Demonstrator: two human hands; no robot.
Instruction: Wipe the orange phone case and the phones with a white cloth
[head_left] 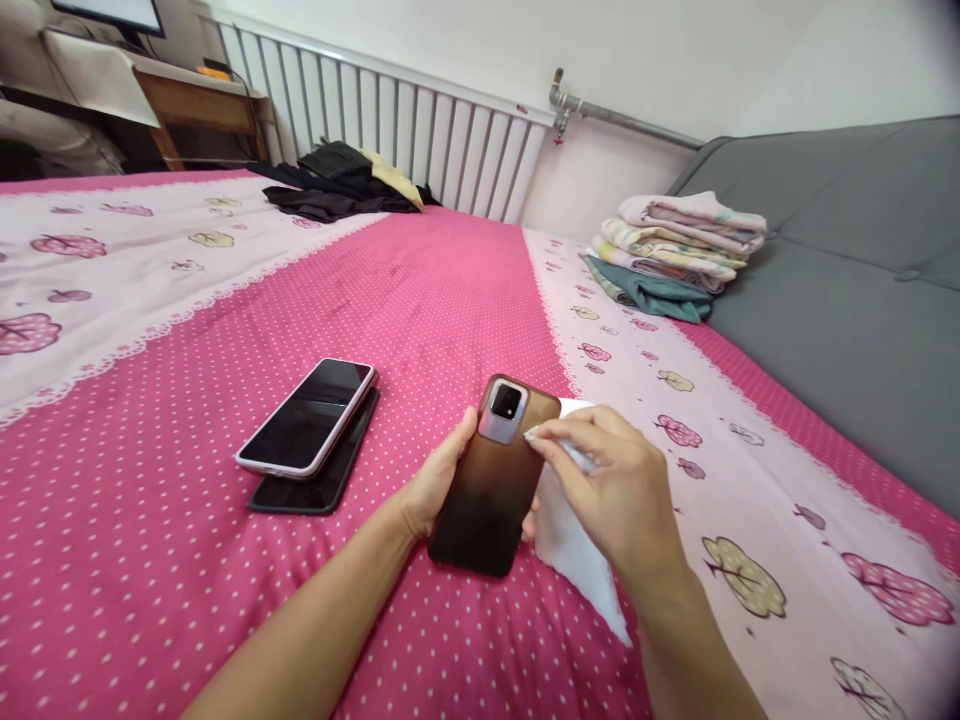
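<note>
My left hand (442, 475) is wrapped round a phone (484, 500) in a smoky brown case, its back and camera block turned up towards me. Fingertips of that hand show at the phone's right edge. In my right hand (619, 480) a white cloth (574, 545) is pinched between thumb and fingers. A corner of the cloth is at the phone's back beside the camera block, and the rest hangs down on the right. To the left, a phone with a pale pink rim (311, 415) lies screen up, partly over a black phone (334, 490).
The phones lie on a bed with a pink dotted cover (420, 300). Folded cloths (675, 245) are stacked by the grey headboard (840, 240). Dark clothes (337, 180) lie near the white radiator (405, 110). A wooden desk (199, 105) stands at the far left.
</note>
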